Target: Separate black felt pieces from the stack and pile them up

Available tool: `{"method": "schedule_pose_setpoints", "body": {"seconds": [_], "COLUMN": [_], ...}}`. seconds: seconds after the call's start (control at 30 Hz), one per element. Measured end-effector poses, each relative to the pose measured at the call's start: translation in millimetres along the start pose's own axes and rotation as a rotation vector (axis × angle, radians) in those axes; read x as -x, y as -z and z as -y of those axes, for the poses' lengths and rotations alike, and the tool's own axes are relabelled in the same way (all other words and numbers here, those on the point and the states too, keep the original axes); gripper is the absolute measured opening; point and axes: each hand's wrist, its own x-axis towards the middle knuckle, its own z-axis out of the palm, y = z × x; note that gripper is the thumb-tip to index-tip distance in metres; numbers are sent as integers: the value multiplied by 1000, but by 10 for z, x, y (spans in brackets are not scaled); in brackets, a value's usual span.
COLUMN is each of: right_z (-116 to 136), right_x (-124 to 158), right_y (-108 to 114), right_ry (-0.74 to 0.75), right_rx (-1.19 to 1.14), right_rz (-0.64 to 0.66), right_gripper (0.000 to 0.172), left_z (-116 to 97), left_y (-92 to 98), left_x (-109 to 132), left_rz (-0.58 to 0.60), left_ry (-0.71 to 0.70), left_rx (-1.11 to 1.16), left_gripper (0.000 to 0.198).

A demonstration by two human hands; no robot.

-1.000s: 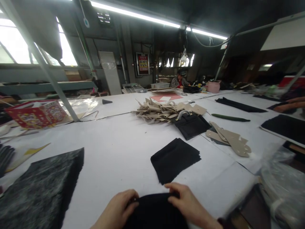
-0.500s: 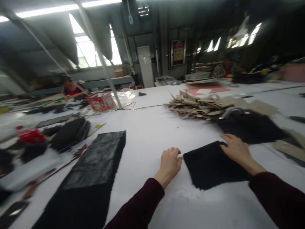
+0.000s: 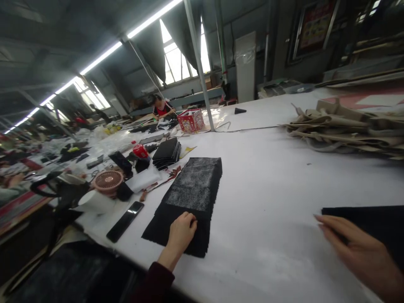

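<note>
My left hand (image 3: 181, 233) rests on the near part of a stack of black fabric pieces (image 3: 197, 185). Its fingers are curled in against the top layer, and their tips are partly hidden. The stack's far half has a greyish, mottled surface, and its edges look frayed. At the right, my right hand (image 3: 362, 250) is beside the corner of a separate black fabric piece (image 3: 369, 214) lying flat. Those fingers stretch out over the white table (image 3: 268, 235), holding nothing that I can see. The frame edge cuts off much of that piece.
A phone (image 3: 125, 221), a white roll (image 3: 95, 203) and a pink fan (image 3: 109, 181) stand left of the stack. Behind it lie folded black pieces (image 3: 166, 152). Beige fabric (image 3: 350, 126) is heaped at right. A pole (image 3: 200, 67) rises beside a red box (image 3: 191, 120); a person (image 3: 162, 108) sits beyond.
The view has swung left. My left hand has moved from bare table onto the black stack. My right hand has drawn back from the top of the separate piece to its left corner.
</note>
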Motion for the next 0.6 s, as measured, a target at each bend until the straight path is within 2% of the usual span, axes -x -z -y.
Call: {"method": "schedule_pose_setpoints", "body": {"seconds": [0.03,0.13,0.2,0.3,0.37,0.43,0.6], "right_z": [248,1022,1489,1993,2169,2229,2133], "right_x": [-26,-55,-53,-77,-115,-151,-121], "right_y": [-188,-776,-1149,-1627,-1871,-2042,-2191], "right_ry": [12,66,153,350,443,477,482], "right_rx": [-43,-174,-209,-176,-97,1,70], "right_rz": [30,291,444,539,567,589,581], "right_gripper": [28,29,29,35,38,39,39], "left_z": [6,28,89,218,289,341,549], "left_y": [-14,-12,19,71,90,88,47], "left_x": [-8,-53,-91,-144,-170,-193,-254], "left_rz": [-2,-3,5,29,41,51,29], "left_ry": [-7,-21,-28,-34,-34,-25,100], "left_rx": [14,84,163,314,429,559,974], "left_gripper": [13,18,18,17,16,15,9]}}
